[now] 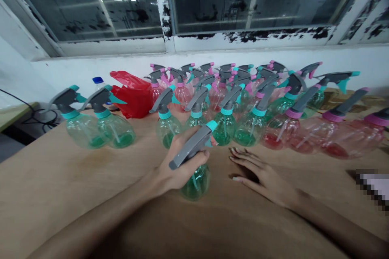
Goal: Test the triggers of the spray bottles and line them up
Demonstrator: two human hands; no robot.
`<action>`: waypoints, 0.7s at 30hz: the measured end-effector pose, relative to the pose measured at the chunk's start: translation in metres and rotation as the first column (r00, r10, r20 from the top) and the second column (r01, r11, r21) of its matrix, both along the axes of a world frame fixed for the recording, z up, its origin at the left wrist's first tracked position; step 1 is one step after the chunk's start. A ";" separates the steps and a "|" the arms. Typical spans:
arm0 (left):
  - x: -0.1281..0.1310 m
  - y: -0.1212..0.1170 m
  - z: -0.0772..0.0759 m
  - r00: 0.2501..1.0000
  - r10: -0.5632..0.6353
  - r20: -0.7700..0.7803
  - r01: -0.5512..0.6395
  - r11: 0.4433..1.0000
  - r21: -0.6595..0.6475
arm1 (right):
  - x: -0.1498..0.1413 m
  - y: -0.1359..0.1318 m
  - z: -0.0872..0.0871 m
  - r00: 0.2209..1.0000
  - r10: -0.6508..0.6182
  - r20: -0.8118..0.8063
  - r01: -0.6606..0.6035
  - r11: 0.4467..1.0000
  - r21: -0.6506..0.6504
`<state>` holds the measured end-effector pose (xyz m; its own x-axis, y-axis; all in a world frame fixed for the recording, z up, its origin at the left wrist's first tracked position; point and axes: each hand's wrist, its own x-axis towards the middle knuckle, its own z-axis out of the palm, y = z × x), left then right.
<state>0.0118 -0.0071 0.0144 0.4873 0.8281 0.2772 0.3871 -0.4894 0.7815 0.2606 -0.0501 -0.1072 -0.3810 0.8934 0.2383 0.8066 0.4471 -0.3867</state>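
My left hand (178,162) is wrapped around the neck of a green spray bottle (196,180) with a grey trigger head and teal nozzle; the bottle stands on the wooden table (60,178). My right hand (258,172) lies on the table just right of that bottle, fingers stretched out and slightly spread, holding nothing. Behind both hands stands a dense group of spray bottles: green ones with teal collars (225,123) in front, pink ones (304,129) to the right and rear.
Two more green spray bottles (100,127) stand apart at the left. A red plastic bag (132,93) lies behind them by the white wall, next to a blue-capped bottle (97,81). Black cables (39,119) run off the table's left edge. Windows above.
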 end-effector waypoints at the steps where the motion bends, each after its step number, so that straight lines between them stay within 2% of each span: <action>1: 0.000 0.000 0.000 1.000 -0.015 -0.004 0.015 1.000 0.006 | 0.000 0.000 -0.001 1.000 0.005 0.000 -0.005 1.000 0.003; 7: 0.000 -0.003 0.005 0.998 -0.064 -0.014 0.064 0.997 -0.036 | 0.000 0.001 -0.001 1.000 0.011 -0.028 -0.010 1.000 0.017; 13: 0.003 -0.004 0.006 1.000 -0.003 -0.024 0.002 0.999 -0.041 | -0.002 0.000 0.003 0.999 0.018 -0.044 -0.017 0.999 0.037; 21: 0.011 -0.004 -0.001 0.998 0.041 -0.036 -0.043 0.998 -0.044 | -0.002 0.001 0.006 0.999 0.014 -0.037 -0.014 1.000 0.021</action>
<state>0.0225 -0.0112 0.0133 0.4606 0.8591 0.2230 0.4343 -0.4373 0.7875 0.2584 -0.0490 -0.1007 -0.3840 0.8826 0.2712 0.7855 0.4667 -0.4065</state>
